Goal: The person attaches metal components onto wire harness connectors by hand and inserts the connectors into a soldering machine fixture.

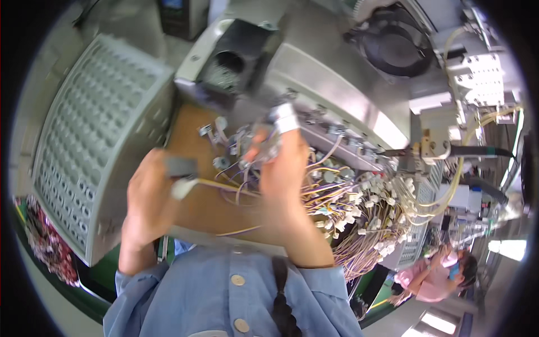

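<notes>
My left hand (147, 196) is closed round a small dark grey block (181, 167). A blurred white piece (183, 188) shows at its fingertips, with a yellow-and-purple wire running from there to the right. My right hand (283, 174), smeared by motion, has its fingers bent round a small silvery part (272, 147) that I cannot make out well. Several small round metal parts with wires (222, 163) lie by its fingertips on the brown work board (196, 210). Right of that hand is a dense heap of wires with white connectors (365, 205).
A grey tray with rows of round pockets (101, 112) stands tilted at the left. Behind my hands is a metal fixture with a black block (236, 56). A machine with hoses (435, 135) rises at the right. A person in pink (435, 275) sits farther right.
</notes>
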### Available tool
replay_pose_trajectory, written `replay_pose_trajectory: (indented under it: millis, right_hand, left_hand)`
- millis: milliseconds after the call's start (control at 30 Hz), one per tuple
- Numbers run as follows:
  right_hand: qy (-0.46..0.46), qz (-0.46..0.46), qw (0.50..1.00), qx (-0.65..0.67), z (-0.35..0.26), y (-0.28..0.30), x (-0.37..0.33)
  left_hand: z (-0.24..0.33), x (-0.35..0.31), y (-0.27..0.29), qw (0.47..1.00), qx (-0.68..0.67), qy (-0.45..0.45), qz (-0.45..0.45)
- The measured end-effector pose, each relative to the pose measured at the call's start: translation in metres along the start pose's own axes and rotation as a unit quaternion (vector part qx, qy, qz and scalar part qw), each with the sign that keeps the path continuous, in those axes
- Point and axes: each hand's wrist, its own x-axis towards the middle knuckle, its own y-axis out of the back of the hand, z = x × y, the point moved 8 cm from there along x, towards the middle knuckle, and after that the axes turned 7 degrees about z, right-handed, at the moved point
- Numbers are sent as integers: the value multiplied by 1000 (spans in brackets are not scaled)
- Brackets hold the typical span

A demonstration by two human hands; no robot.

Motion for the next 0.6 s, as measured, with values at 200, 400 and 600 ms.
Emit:
replay_pose_trajectory:
  millis: [200, 400, 600]
  right_hand:
    - [-21, -117, 989, -91, 9, -29, -31]
    - [185, -159, 954, -172, -17, -50, -23]
    - [-54, -13, 998, -32, 6, 15, -10]
  left_hand:
    - [-25, -14, -5, 990, -83, 108, 22]
    - [-30, -9, -14, 986, -123, 91, 60]
    - [-23, -5, -5, 989, -116, 71, 64]
